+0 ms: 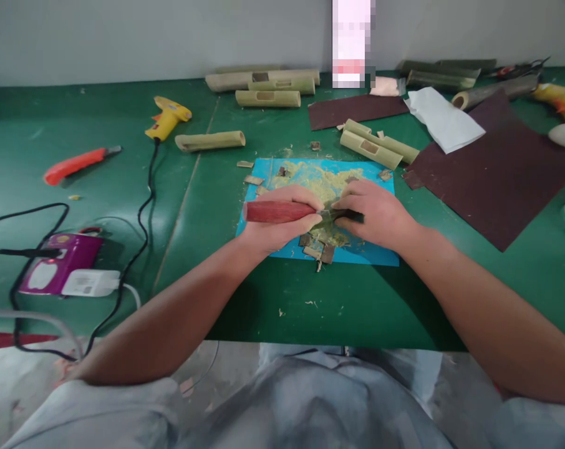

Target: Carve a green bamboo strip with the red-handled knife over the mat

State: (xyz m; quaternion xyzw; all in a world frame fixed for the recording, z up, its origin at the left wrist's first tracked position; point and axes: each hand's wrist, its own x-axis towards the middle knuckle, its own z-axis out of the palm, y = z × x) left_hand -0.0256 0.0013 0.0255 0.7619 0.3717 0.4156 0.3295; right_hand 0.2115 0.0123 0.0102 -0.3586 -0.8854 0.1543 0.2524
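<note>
My left hand (287,218) is wrapped round a tool with a thick red wooden handle (273,212). The handle points left, and its narrow metal end points right, towards my other hand. My right hand (369,211) is closed on a small dark piece (350,215) that meets the tool's tip; its exact shape is partly hidden by my fingers. Both hands are over a blue sheet (378,254), which is strewn with yellowish shavings (310,178) and small brown chips (328,253).
Bamboo tubes (268,98) with cut openings lie at the back, more (371,146) at the right. A yellow glue gun (168,118), red cutter (79,166) and purple power strip (62,265) with cables are left. Brown sheets (497,174) and white paper (444,118) lie right on the green table (357,305).
</note>
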